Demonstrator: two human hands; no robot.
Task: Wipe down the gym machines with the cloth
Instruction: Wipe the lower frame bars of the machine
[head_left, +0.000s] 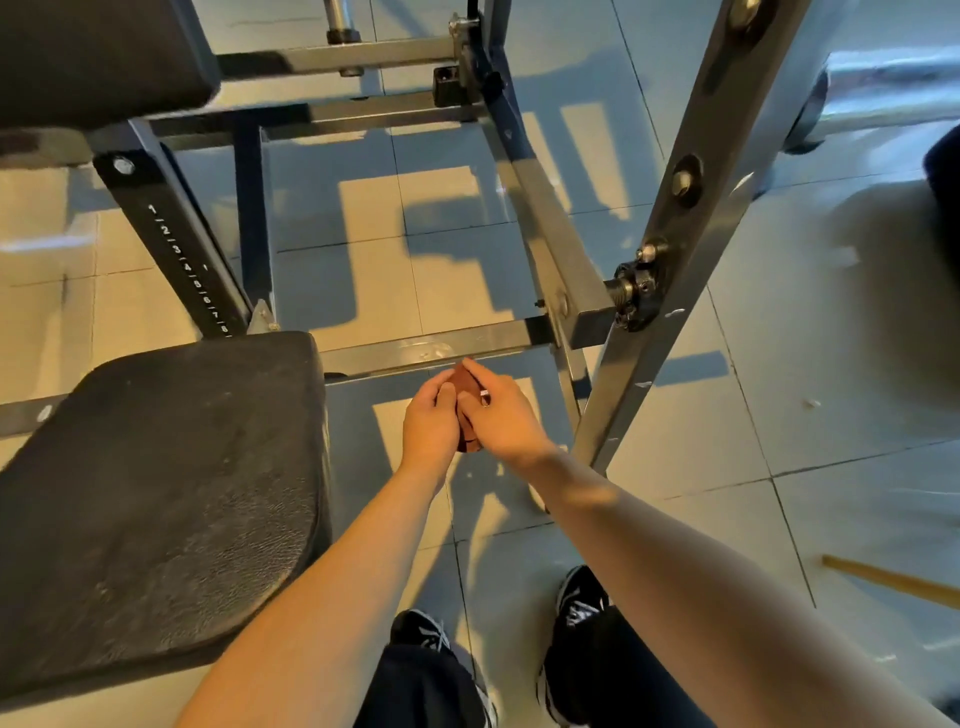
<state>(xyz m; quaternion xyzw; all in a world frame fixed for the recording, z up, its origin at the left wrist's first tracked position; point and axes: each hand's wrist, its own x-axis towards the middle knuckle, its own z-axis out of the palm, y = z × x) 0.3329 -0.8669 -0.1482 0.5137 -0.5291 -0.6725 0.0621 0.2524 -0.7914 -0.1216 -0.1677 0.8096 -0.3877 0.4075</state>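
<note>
The left hand (430, 422) and right hand (503, 415) meet in the middle of the scene, both with fingers curled around a small reddish-brown cloth (464, 385) bunched between them. Only a wedge of it shows between the thumbs, with a scrap below the palms. It looks soft and limp. The two-handed hold reads as gathering or refolding it into a pad before wiping. A pale ring (484, 398) sits on a right finger.

Just beyond the fingertips runs a grey square-section crossbar (415, 352), painted steel, scuffed and smeared. The cloth is held close to it, not clearly touching, so this bar is probably the next surface to wipe.

To the near left lies the black seat pad (156, 493), with rounded corners and grained, creased vinyl dotted with dust. Behind it rises a dark numbered post (188, 267) for height settings, and further off a second black back pad (93, 52).

To the right, a slanted beam (675, 228) of grey steel carries bolts and a black pivot collar, its paint chipped.

The floor (831, 364) is glossy pale tile crossed by frame shadows. Dark shoes (579, 592) stand near, and a wooden stick (893, 579) lies at the near right.
</note>
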